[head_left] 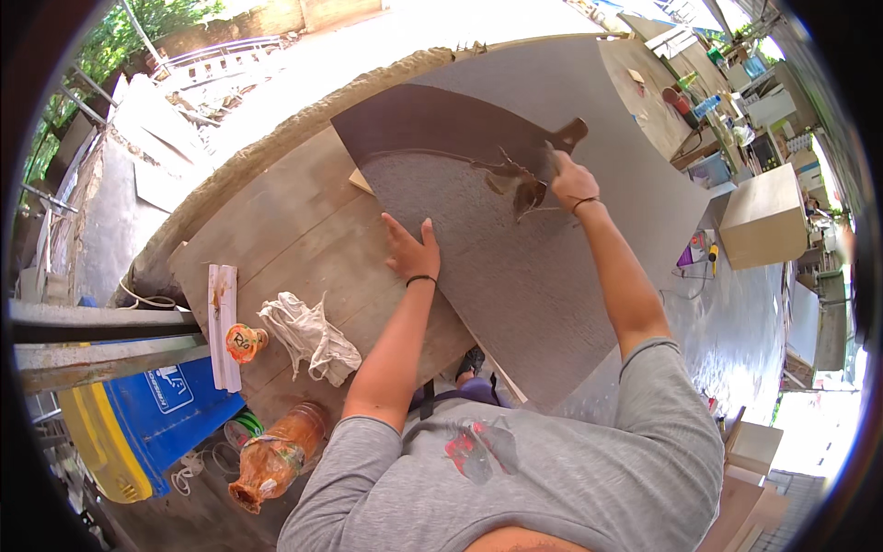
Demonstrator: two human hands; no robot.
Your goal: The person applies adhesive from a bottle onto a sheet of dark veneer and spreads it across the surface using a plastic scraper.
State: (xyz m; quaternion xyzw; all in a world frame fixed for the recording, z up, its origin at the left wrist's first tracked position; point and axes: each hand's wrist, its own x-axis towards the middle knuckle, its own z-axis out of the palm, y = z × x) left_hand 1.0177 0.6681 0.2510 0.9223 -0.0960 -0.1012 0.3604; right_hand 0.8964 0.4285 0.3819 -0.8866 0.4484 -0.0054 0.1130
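With the left hand spread flat on the grey sheet and the right hand clenched around the scraper at one o'clock, glue could smear if the sheet slips on the bench.

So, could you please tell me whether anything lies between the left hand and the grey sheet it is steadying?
Nothing visible does: the left hand lies flat on the edge of the grey sheet, while the right hand holds a spreader on its upper part.
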